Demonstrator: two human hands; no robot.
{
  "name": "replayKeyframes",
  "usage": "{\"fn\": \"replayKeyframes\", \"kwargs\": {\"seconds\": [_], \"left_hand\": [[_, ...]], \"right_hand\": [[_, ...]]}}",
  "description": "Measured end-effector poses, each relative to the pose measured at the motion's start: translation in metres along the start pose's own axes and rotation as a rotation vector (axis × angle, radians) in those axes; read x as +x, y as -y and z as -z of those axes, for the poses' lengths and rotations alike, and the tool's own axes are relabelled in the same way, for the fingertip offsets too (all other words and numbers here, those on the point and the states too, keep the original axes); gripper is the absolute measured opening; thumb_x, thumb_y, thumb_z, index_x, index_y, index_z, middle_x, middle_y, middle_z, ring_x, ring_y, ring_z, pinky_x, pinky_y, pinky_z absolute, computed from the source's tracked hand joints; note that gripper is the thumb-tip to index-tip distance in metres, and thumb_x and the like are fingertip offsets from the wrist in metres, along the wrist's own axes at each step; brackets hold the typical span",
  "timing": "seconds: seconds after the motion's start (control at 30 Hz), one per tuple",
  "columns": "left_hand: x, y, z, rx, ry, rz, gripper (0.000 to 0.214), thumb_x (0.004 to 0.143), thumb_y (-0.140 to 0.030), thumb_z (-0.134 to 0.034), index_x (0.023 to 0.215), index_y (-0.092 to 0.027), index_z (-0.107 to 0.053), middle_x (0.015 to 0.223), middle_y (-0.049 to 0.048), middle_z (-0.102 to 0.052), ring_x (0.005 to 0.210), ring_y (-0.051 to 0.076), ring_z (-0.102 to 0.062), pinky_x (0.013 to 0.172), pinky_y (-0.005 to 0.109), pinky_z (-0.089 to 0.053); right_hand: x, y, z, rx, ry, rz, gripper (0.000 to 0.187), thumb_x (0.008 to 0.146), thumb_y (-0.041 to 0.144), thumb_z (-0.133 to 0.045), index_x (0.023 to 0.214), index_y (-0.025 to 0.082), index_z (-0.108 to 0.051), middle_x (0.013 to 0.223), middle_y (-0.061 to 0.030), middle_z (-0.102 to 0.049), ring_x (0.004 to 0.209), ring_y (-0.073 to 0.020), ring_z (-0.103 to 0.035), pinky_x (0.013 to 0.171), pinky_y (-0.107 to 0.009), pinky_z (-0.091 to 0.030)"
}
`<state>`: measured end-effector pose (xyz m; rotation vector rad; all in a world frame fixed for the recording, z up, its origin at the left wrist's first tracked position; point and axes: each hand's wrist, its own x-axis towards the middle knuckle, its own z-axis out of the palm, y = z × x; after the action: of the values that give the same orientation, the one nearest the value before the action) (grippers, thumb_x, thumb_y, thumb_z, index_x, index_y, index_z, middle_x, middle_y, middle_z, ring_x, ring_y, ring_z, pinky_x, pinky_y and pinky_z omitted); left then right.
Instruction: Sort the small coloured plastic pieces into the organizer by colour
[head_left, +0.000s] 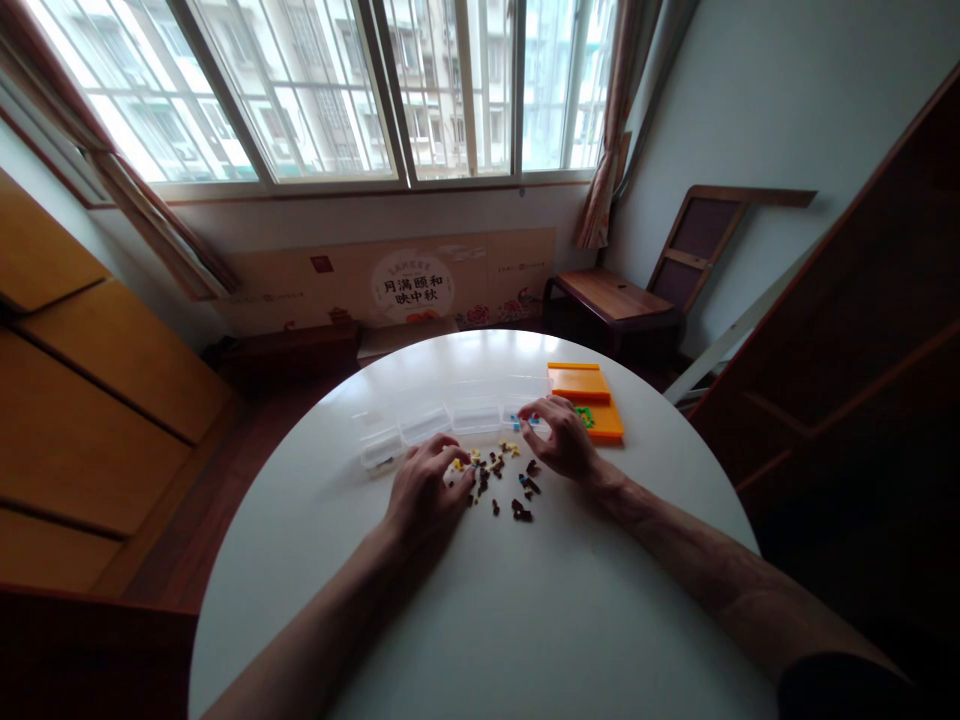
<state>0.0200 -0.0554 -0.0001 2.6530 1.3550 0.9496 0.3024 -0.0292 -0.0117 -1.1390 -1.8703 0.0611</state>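
Note:
On the table, small dark-brown bricks lie scattered with a few yellow ones and a blue bit among them. My left hand rests at the left side of this pile, fingers curved and thumb apart from the forefinger, close to the yellow pieces. My right hand is over the right end of a clear compartment box, where blue pieces show. Its thumb and forefinger curve towards each other with a gap; a tiny piece at the tips cannot be made out.
An orange tray holding a green ring of small pieces stands beyond my right hand, at the right end of the box. The round white table has a curved edge. Behind it are a wooden chair and a window.

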Motion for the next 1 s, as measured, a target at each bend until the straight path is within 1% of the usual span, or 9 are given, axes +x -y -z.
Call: {"fn": "replayKeyframes", "kwargs": {"seconds": [0.23,0.4,0.5,0.57,0.7,0.8,0.93,1.0], "left_hand": [[-0.001,0.0,0.002,-0.002,0.035,0.0,0.009,0.1,-0.031,-0.073,0.097,-0.027,-0.081,0.116,0.004,-0.076,0.098,0.024,-0.073,0.092,0.04,-0.051],[-0.001,0.002,-0.002,-0.004,0.034,-0.024,0.009,0.102,-0.029,-0.072,0.097,-0.025,-0.078,0.116,0.0048,-0.075,0.097,0.023,-0.073,0.093,0.04,-0.051],[0.0,0.003,-0.003,-0.056,0.003,-0.034,0.009,0.104,-0.028,-0.07,0.101,-0.024,-0.077,0.115,0.0056,-0.074,0.094,0.022,-0.073,0.092,0.04,-0.052],[0.001,0.002,-0.003,-0.12,-0.016,-0.028,0.011,0.106,-0.029,-0.068,0.102,-0.024,-0.077,0.115,0.0058,-0.073,0.092,0.021,-0.072,0.091,0.039,-0.054],[0.002,-0.003,-0.002,-0.225,-0.043,-0.043,0.011,0.106,-0.03,-0.069,0.103,-0.023,-0.076,0.114,0.0073,-0.072,0.099,0.022,-0.072,0.091,0.038,-0.057],[0.002,-0.005,-0.003,-0.239,-0.047,-0.073,0.01,0.106,-0.029,-0.069,0.103,-0.023,-0.076,0.113,0.0071,-0.072,0.1,0.022,-0.073,0.09,0.037,-0.057],[0.001,-0.007,-0.006,-0.222,-0.039,-0.133,0.013,0.108,-0.033,-0.069,0.101,-0.024,-0.077,0.112,0.0058,-0.074,0.092,0.019,-0.074,0.088,0.036,-0.057],[0.001,-0.007,-0.007,-0.219,-0.042,-0.151,0.015,0.108,-0.034,-0.068,0.102,-0.024,-0.077,0.112,0.0055,-0.074,0.088,0.018,-0.073,0.087,0.036,-0.057]], "right_hand": [[0.001,0.001,0.001,-0.003,0.024,-0.003,0.006,0.099,0.021,-0.066,0.099,0.023,-0.071,0.098,-0.0045,-0.078,0.097,-0.0263,-0.069,0.105,-0.045,-0.049],[0.0,0.001,0.002,0.007,0.016,0.025,0.006,0.098,0.02,-0.067,0.101,0.024,-0.071,0.1,-0.004,-0.078,0.098,-0.0261,-0.07,0.111,-0.047,-0.046],[0.0,0.006,0.003,0.046,0.038,0.118,0.007,0.099,0.019,-0.068,0.102,0.024,-0.072,0.1,-0.0045,-0.078,0.099,-0.0261,-0.069,0.104,-0.044,-0.05],[-0.001,0.011,0.003,0.09,0.094,0.211,0.005,0.1,0.021,-0.07,0.102,0.025,-0.072,0.099,-0.0045,-0.078,0.099,-0.0257,-0.069,0.099,-0.042,-0.053],[-0.003,0.021,0.001,0.154,0.222,0.354,0.003,0.102,0.025,-0.073,0.104,0.025,-0.072,0.101,-0.0039,-0.08,0.097,-0.0238,-0.071,0.1,-0.041,-0.053],[-0.003,0.025,0.0,0.167,0.271,0.394,0.006,0.102,0.026,-0.076,0.105,0.025,-0.072,0.099,-0.003,-0.08,0.098,-0.0226,-0.071,0.1,-0.039,-0.053],[-0.002,0.026,0.002,0.173,0.295,0.425,0.001,0.105,0.025,-0.074,0.104,0.025,-0.073,0.098,-0.0026,-0.08,0.098,-0.0215,-0.071,0.1,-0.038,-0.053],[-0.002,0.026,0.001,0.179,0.293,0.436,0.002,0.106,0.025,-0.072,0.104,0.025,-0.074,0.097,-0.0027,-0.079,0.097,-0.0212,-0.071,0.101,-0.038,-0.053]]}}
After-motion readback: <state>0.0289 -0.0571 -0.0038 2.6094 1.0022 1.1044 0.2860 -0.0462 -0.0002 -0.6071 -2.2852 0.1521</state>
